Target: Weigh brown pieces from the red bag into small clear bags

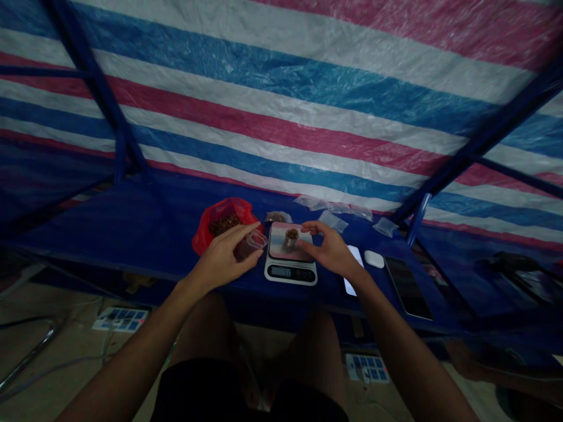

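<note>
Striped plastic sheeting (pixel 272 108) behind, long blue table (pixel 127 225) below, and the left hand (pixel 222 255) clamps a clear plastic container (pixel 257 238)! Right hand (pixel 332 252), fingers apart, contact unclear, beside a small silvery brown-filled cup (pixel 291 239) on a white digital scale (pixel 278 248).

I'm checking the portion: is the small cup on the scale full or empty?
Apparently full: brown pieces show heaped at the rim of the small cup on the scale.
</note>
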Motion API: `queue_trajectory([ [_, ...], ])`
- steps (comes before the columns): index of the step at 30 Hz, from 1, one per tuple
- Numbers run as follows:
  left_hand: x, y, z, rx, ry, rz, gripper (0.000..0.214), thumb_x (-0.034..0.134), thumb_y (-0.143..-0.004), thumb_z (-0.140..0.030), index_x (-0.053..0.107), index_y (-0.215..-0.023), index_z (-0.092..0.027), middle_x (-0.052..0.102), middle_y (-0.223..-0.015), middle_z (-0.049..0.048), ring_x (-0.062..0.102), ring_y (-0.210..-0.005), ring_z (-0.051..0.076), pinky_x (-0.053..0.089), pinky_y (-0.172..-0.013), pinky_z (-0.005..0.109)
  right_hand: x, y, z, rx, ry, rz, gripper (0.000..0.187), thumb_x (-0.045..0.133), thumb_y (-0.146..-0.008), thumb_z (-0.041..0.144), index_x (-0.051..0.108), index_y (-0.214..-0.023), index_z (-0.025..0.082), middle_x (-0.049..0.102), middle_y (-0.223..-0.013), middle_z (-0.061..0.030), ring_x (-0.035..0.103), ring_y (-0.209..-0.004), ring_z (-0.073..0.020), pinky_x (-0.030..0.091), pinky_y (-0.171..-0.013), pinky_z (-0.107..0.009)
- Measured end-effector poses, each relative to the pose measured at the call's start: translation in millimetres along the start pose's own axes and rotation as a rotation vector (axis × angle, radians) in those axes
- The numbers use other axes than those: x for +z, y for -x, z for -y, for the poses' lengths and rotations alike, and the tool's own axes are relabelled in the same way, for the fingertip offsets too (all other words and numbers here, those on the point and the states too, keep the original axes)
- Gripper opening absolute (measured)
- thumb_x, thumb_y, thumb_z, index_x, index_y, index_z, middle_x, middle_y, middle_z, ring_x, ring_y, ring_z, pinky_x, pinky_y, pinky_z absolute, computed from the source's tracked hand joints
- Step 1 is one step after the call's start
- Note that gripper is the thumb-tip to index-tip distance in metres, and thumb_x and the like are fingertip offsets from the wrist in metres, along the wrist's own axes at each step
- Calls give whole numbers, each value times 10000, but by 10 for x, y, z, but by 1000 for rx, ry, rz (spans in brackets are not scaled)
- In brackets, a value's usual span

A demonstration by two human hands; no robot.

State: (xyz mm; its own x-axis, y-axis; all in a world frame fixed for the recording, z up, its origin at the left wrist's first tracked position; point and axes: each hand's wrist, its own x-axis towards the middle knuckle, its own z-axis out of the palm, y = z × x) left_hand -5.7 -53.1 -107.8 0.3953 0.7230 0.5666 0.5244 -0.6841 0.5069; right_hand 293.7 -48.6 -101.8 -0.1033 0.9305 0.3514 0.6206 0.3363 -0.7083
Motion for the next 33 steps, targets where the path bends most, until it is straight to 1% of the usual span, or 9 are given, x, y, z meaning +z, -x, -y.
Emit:
queue_trajectory([
  [3,101,-20,-45,-21,30,54,570,672,-935,-372,577,-1466,-187,718,-1381,121,711,-1226,275,563,-1094,444,150,34,-52,2,-7,24,428,843,-783,408,739,-1140,197,791,-1143,-116,736,-1041,-271,564,-973,-463],
  [7,212,-66,-96,-91,66,95,582,671,-926,-362,551,-1470,-194,749,-1315,120,735,-1176,281,582,-1053,464,253,-31,-50,53,-134,88,329,817,-812,364,768,-1080,179,815,-1086,-108,775,-972,-239,602,-924,-406],
  [9,252,-72,-90,-111,69,101,583,672,-924,-371,546,-1467,-202,753,-1299,122,735,-1179,289,582,-1049,474,272,-56,-44,69,-154,106,296,805,-821,340,775,-1067,179,821,-1069,-101,783,-947,-231,612,-903,-392],
  [11,284,-69,-72,-122,70,98,579,667,-925,-376,542,-1465,-209,751,-1294,127,733,-1182,292,579,-1053,480,275,-64,-29,43,-139,108,267,802,-826,319,782,-1060,193,825,-1062,-92,786,-934,-230,615,-883,-383],
  [15,334,-64,-49,-145,78,82,584,656,-926,-374,536,-1467,-191,746,-1295,140,730,-1190,298,574,-1064,488,232,-68,44,-86,7,100,225,804,-837,305,795,-1044,219,825,-1067,-81,772,-975,-254,587,-925,-416],
  [19,367,-72,-54,-147,102,75,587,662,-927,-384,534,-1468,-194,744,-1297,136,733,-1185,294,579,-1055,479,168,-111,168,-198,200,117,316,814,-837,328,787,-1137,230,811,-1141,-83,732,-1070,-294,527,-997,-481],
  [21,373,-78,-54,-141,110,75,586,662,-933,-379,526,-1473,-197,741,-1302,132,731,-1187,287,573,-1061,479,147,-143,235,-238,251,144,329,804,-844,319,782,-1164,246,803,-1168,-75,720,-1085,-296,519,-990,-479],
  [25,373,-83,-47,-129,130,60,608,676,-928,-367,498,-1485,-200,736,-1319,128,725,-1199,283,562,-1078,489,122,-209,354,-304,348,212,300,788,-858,311,787,-1155,276,803,-1133,-58,708,-1045,-291,513,-948,-464],
  [33,391,-80,-29,-114,161,45,593,675,-935,-333,484,-1483,-212,748,-1286,119,733,-1186,266,579,-1048,457,79,-299,493,-398,513,291,338,768,-884,326,770,-1215,258,785,-1153,-79,668,-1054,-303,486,-923,-458],
])
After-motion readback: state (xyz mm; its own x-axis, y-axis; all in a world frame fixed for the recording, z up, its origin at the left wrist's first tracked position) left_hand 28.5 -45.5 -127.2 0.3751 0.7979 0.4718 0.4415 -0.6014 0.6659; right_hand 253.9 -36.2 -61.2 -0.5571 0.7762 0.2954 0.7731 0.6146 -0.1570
